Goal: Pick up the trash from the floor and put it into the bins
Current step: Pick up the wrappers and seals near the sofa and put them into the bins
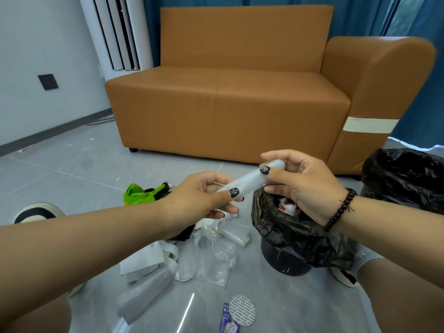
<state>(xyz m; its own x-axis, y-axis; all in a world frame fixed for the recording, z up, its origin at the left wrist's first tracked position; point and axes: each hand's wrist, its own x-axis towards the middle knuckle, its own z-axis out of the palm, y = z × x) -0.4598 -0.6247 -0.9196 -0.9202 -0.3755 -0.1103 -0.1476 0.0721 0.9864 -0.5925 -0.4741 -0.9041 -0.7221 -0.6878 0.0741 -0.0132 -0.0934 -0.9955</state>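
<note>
Both hands hold one translucent white rolled plastic bag [249, 177] in the air, above the near rim of a small black bin lined with a black plastic bag [288, 236]. The left hand [204, 198] has its fingers [216, 186] closed around the lower left end of the roll, thumb on top. The right hand [305, 181], with a dark bead bracelet [340, 210] at its wrist, pinches the upper right end between thumb and fingertips. The roll slants up from left to right.

The bin stands on the grey tiled floor [72, 169], with crumpled paper showing inside it. A second, larger black-lined bin [406, 174] stands at the right edge of the view. On the floor to the left of the small bin lie clear plastic wrappers [211, 258], a white printed paper slip [144, 258] and a crumpled green bag [141, 192]. A round white foil lid [241, 310] lies nearer, beside a blue sachet [228, 320]. An orange-brown sofa [228, 104] stands behind.
</note>
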